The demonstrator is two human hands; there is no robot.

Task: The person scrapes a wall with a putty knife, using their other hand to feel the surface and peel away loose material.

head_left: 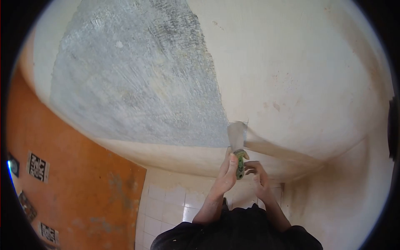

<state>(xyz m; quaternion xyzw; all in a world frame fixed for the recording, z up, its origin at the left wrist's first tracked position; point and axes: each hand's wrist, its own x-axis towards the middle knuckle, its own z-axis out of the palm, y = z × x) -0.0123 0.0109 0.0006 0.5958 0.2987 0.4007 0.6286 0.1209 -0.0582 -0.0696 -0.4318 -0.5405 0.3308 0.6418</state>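
Note:
My left hand [228, 174] is closed round the green handle of a scraper [236, 135]. The scraper's wide metal blade points up to the wall, at the lower right corner of a rough grey patch [137, 83]. Pale cream paint [275, 62] covers the wall to the right of that patch. Just right of the handle is my right hand [259, 180], its fingers bent and apart, with nothing seen in it; whether a fingertip touches the handle is hard to tell.
An orange wall [83, 179] with black and white stickers [38, 167] stands at the left. White floor tiles [166, 204] show below the wall. A dark object [393, 128] is at the right edge.

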